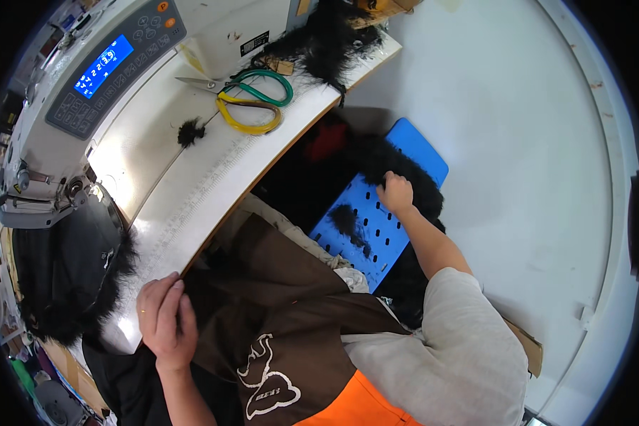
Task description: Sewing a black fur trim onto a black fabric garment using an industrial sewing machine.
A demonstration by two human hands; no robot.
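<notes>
My right hand [396, 193] reaches out to the right and is closed on a black furry piece [422, 186]. That piece lies across a blue plastic board with slots [387, 248], below the table's level. By the table's front edge, my left hand [167, 319] is loosely curled, a gap between thumb and fingers, with nothing visible in it. Beyond it, at the sewing machine's head [46, 202], lies a black piece with a furry border [71, 270]. Scissors with one green and one yellow handle [252, 106] rest on the table.
The white sewing table [213, 163] has a ruler printed along its front. A control panel with a blue screen [103, 65] is on the machine. Black fur [326, 46] heaps at the table's far end; a small tuft [190, 133] lies nearer. Pale floor [518, 142] stretches right.
</notes>
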